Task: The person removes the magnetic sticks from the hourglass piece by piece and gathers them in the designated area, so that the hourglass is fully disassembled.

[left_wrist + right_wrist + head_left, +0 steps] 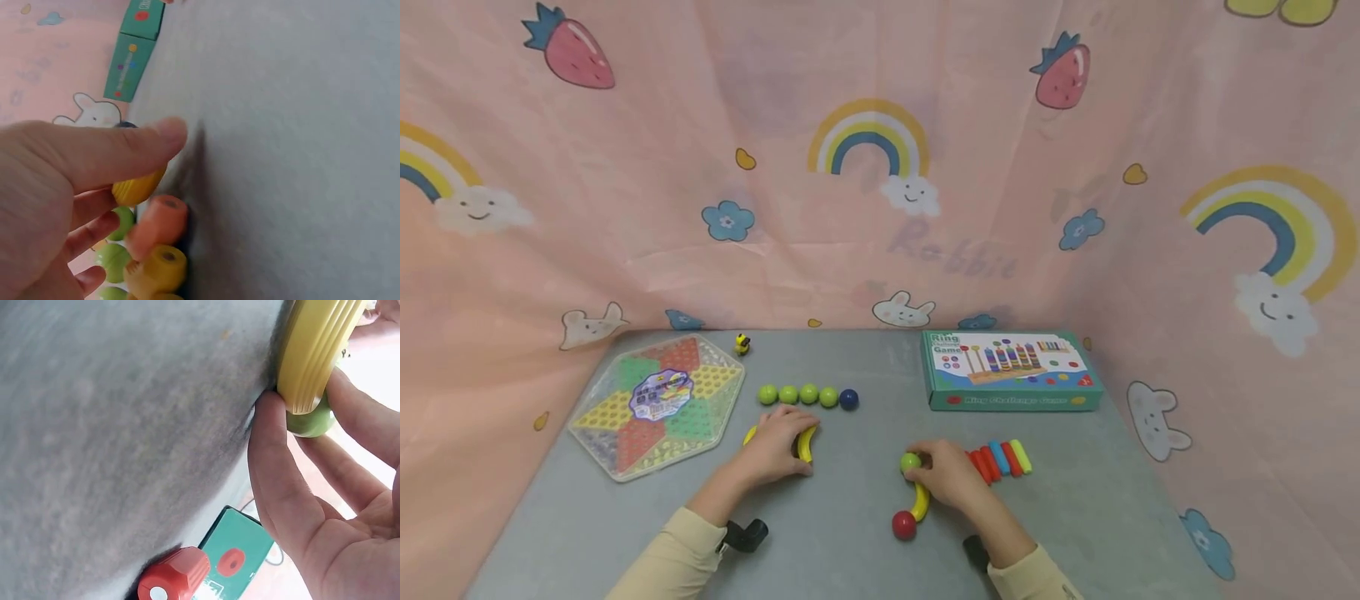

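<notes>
My left hand (778,442) pinches a curved yellow ribbed bead (806,443) between thumb and fingers, close over the table. In the left wrist view, the yellow bead (139,187) shows beneath the thumb. Beside that hand are an orange bead (161,225) and another yellow bead (164,265). My right hand (951,473) holds a green ball (910,462) in its fingertips. Just below the ball lies a curved yellow piece (921,503), with a red ball (904,525) at its lower end. In the right wrist view, the yellow piece partly covers the green ball (312,422).
Behind my left hand runs a row of several green balls (788,395) ending in a blue ball (848,400). Colored sticks (1000,458) lie right of my right hand. A hexagonal board (658,408), a bee figure (742,343) and a Ring Challenge Game box (1013,372) stand farther back.
</notes>
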The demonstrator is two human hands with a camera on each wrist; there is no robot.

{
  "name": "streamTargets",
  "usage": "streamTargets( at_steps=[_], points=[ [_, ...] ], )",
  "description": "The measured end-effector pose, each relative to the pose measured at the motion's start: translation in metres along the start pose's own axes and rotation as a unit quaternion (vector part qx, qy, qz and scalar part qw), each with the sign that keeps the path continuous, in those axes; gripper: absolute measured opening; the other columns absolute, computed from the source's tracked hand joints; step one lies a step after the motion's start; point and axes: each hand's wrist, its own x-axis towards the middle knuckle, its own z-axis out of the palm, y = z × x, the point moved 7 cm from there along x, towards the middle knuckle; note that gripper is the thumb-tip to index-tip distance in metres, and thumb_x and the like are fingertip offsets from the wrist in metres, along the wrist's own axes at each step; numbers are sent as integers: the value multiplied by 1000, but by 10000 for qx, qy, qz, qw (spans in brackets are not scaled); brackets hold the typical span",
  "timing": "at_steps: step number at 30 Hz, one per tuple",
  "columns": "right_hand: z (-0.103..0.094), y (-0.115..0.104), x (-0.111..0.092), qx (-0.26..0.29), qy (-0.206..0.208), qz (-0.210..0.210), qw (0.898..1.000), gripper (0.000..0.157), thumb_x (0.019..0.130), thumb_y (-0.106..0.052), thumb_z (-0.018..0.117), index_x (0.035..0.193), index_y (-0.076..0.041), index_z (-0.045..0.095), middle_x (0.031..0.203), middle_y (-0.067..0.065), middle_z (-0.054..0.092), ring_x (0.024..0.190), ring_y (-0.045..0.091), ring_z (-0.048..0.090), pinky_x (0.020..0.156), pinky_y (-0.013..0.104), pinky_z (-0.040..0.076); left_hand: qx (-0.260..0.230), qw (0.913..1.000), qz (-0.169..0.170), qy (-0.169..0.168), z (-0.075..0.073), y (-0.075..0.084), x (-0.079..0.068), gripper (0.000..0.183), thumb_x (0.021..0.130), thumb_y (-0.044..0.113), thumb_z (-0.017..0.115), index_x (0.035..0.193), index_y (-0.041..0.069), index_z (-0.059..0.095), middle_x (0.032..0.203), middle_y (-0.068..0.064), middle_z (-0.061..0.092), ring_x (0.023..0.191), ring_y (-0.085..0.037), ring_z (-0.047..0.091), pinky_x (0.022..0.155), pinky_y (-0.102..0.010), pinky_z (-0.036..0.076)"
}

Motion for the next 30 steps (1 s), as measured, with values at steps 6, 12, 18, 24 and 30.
streamTargets(
  at_steps=[6,12,18,24,30],
  points=[
    [2,2,0,6,-58,109,9999,47,87,-24,80,129,-6,66,106,6,68,90,20,57,78,36,56,167,9998,-42,-99,0,-5,-3,67,67,18,93,127,4,67,130,-10,67,128,-34,49,103,-58,31],
    [1,13,-15,-187,-305,899,9953,47,89,-40,76,112,-1,62,86,8,61,73,20,58,64,32,50,192,9994,-121,-246,0,-5,-4,73,68,16,92,134,5,63,132,-9,65,129,-34,48,103,-57,31],
    [7,12,-34,-415,-794,1025,9907,44,86,-44,78,71,-9,58,54,1,49,46,16,48,48,25,33,192,9995,-16,-241,1,-1,-6,79,72,26,91,142,10,57,146,-13,54,136,-36,42,106,-61,31],
    [8,4,-26,-464,-498,817,9943,31,88,-27,78,73,-9,58,62,4,55,53,18,53,50,27,40,-241,9996,174,-30,4,22,-6,69,83,33,83,144,16,56,162,-16,31,145,-39,31,112,-68,25],
    [6,-2,-9,-643,217,487,9965,18,89,-17,74,82,-8,62,69,3,56,61,17,53,53,28,44,-352,9975,605,-76,28,56,9,64,87,29,79,144,11,55,152,-12,47,138,-34,46,111,-57,37]
  ],
)
